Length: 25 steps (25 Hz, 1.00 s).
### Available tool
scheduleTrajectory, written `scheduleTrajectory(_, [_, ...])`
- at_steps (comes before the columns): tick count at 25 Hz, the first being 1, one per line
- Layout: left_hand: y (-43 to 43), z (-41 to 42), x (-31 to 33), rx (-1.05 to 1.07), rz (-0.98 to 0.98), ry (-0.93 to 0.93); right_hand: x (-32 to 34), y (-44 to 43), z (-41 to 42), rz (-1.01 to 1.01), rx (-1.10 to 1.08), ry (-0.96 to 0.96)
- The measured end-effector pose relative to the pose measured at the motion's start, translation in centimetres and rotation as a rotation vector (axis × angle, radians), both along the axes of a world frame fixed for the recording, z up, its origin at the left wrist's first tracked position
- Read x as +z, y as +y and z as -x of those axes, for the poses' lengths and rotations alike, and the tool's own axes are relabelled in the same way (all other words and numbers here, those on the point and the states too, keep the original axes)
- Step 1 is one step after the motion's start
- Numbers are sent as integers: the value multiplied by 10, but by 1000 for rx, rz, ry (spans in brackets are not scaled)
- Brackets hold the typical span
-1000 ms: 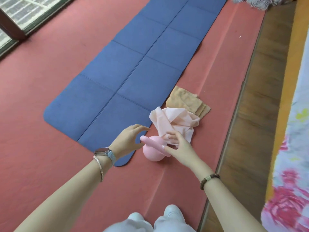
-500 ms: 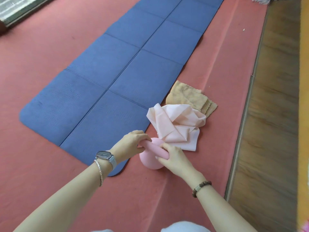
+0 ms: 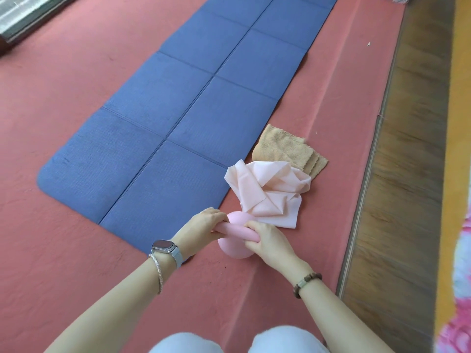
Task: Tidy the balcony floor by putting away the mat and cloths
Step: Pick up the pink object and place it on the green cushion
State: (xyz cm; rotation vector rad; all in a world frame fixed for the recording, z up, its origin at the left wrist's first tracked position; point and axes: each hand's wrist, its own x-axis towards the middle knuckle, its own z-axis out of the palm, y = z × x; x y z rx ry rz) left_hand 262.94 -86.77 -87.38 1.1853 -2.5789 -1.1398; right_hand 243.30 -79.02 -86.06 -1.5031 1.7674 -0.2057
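A blue segmented mat (image 3: 183, 110) lies unrolled on the red carpet. By its near right corner a crumpled pale pink cloth (image 3: 267, 192) rests partly over a folded tan towel (image 3: 288, 149). Just in front of the cloth sits a pink kettlebell (image 3: 235, 248). My left hand (image 3: 201, 230) grips the left end of its handle and my right hand (image 3: 270, 240) grips the right end. The ball under my hands is mostly hidden.
Red carpet (image 3: 63, 250) covers the floor around the mat. A wooden strip (image 3: 407, 174) runs along the right, with a flowered fabric (image 3: 461, 289) beyond it. A window frame (image 3: 23, 19) shows at the top left. My knees (image 3: 229, 340) are at the bottom edge.
Both hands have closed round the kettlebell's handle; a second ago they were only reaching for it. The view has shifted nearer and slightly left.
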Motion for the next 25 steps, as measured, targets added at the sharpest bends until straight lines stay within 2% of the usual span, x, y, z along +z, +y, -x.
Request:
scheduleTrajectory(4, [8,0,66,5,-1,-1,75,6,0,-24,0,27])
scheduleTrajectory(10, [23,-12,221,63,-18,9,235,17,-14,-21,-48,-3])
scheduleTrajectory(19, [45,-51,480,242,-44,-8,484,9,-48,-32,85,-51])
scheduleTrajectory(25, [67,-84,595,373,26,47,599,10,-79,54,148,-100])
